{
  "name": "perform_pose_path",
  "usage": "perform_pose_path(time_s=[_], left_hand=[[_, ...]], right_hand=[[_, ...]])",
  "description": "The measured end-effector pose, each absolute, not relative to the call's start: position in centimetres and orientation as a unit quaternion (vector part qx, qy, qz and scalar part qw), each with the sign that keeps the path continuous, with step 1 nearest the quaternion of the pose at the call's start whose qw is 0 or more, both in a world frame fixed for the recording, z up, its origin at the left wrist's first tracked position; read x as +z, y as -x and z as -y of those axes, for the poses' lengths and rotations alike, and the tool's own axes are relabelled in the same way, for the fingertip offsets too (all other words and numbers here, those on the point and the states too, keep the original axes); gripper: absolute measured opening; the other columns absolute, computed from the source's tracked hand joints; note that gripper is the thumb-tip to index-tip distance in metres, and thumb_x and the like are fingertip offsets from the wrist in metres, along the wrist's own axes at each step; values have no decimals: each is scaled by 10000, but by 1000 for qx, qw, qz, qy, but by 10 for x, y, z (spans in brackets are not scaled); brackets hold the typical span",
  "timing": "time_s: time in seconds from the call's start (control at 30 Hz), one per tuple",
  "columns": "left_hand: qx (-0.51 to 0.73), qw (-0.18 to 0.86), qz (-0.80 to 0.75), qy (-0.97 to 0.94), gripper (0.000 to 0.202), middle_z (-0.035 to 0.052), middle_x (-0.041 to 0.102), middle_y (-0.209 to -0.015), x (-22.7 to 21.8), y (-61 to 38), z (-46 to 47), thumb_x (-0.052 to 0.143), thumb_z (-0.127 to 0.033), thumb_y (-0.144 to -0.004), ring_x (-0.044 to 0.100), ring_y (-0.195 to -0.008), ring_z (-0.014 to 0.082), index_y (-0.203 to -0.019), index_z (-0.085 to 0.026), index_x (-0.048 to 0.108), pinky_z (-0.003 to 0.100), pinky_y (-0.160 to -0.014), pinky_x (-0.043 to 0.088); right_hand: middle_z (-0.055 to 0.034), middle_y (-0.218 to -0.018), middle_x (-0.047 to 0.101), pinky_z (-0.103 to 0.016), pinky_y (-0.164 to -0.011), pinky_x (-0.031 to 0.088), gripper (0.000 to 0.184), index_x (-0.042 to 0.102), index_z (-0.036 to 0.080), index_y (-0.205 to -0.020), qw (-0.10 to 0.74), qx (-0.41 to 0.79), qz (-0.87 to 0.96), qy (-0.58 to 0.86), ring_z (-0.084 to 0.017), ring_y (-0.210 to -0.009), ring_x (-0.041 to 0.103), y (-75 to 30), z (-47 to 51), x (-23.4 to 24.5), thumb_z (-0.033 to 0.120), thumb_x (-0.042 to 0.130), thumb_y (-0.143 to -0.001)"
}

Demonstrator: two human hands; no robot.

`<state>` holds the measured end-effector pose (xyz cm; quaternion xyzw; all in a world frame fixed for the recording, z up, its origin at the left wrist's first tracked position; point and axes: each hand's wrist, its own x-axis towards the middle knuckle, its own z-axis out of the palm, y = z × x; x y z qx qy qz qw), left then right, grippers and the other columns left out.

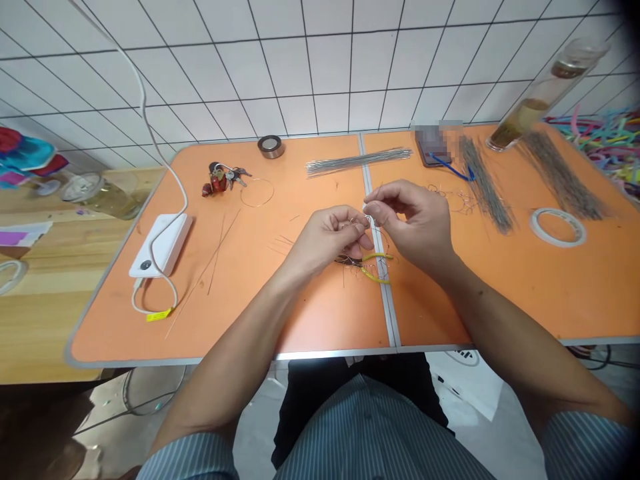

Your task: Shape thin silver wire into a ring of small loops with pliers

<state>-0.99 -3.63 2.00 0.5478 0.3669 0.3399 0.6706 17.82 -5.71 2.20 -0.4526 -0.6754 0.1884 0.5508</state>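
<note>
My left hand (330,237) is closed, its thumb and fingers pinching a thin bent wire (369,220). Opposite it, my right hand (423,220) is closed too, thumb and forefinger pressed together on the same wire; the exact grip is too fine to make out. The wire's shape is partly hidden by the fingers. Just below both hands, pliers with yellow handles (375,275) lie on the orange table (280,320), their jaws partly covered by my left hand. Thin wire scraps are scattered around the pliers.
Wire bundles (357,161) lie at the back and right, near a tilted glass bottle (545,97) and white tape ring (558,227). A dark tape roll (271,147), keys (233,177) and white power bank (161,245) with a cable sit left. A tiled wall (330,67) stands behind.
</note>
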Motion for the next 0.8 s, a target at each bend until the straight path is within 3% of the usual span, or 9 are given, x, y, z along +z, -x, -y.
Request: perform_pose_path(time_s=[0.17,0.4,0.8], left_hand=[[321,677,-363,-554,171,72,834,-870,18,11,37,828,-320,-909,697,-599,116,-939,-171,750,240,-609,588],[340,672,-353,-555,325,83,832,-843,16,10,38,882,-483,-901,687,-582,124,-905,-181,761,240,-595,586],[320,681,-364,-549,300,82,825,-788,16,10,37,884,-444,-895,691,-561,130,-880,-179,747,242,-592,584]], right_hand=[[-1,-829,726,-303,-649,563,163,745,223,-909,553,290,640,448,-149,-708,653,-179,54,25,363,809,-963],[-14,-839,733,-306,-668,571,170,741,221,-908,535,295,642,462,-165,-748,669,-179,52,27,377,785,-958],[-14,-829,732,-314,-675,579,33,728,208,-883,529,355,623,454,-157,-716,653,-180,49,24,229,732,-908]])
